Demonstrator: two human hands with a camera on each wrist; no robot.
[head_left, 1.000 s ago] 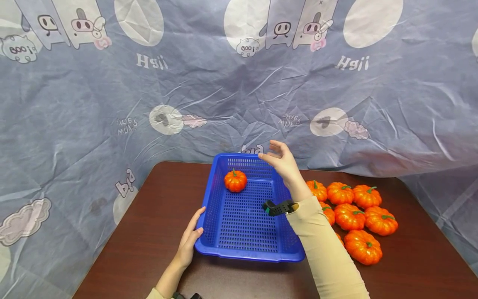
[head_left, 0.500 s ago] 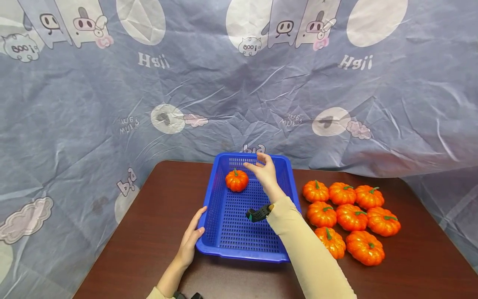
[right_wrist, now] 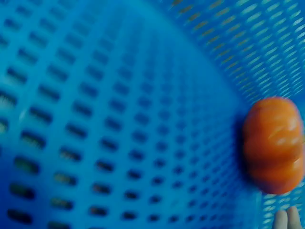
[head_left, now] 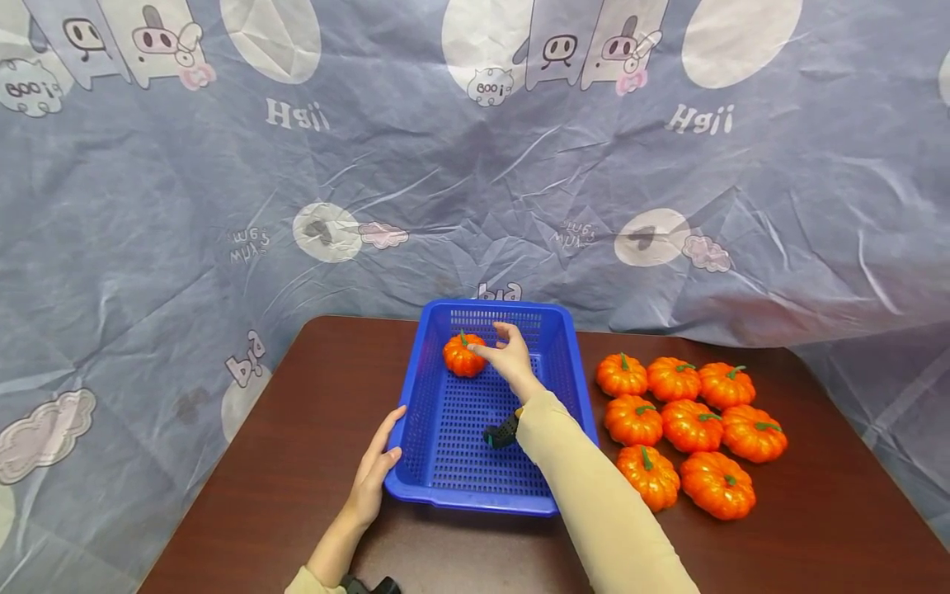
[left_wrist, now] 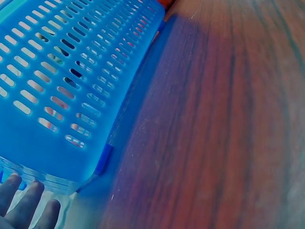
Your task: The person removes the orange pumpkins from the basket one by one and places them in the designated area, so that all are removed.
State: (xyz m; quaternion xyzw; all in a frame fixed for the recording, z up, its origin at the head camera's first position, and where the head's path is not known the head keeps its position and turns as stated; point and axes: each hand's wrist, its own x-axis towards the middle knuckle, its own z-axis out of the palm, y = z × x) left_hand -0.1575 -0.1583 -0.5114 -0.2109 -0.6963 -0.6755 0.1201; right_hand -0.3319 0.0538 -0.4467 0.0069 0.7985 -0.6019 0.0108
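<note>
A blue plastic basket with slotted walls stands on the table. Inside, near its far left corner, sits one small orange pumpkin with a green stem. My right hand reaches into the basket just right of this pumpkin, thumb and fingers spread apart around nothing. The right wrist view has the same pumpkin close by, with two fingertips below it. Against the basket's left rim rests my left hand, its fingers fairly straight. From the left wrist, its fingers show beside the basket's outer wall.
Several more orange pumpkins lie in rough rows on the brown table, right of the basket. A grey-blue printed cloth hangs behind the table and along its sides.
My right hand has moved left and down from above the basket's far right rim to beside the pumpkin inside. The left hand stays at the basket's left side.
</note>
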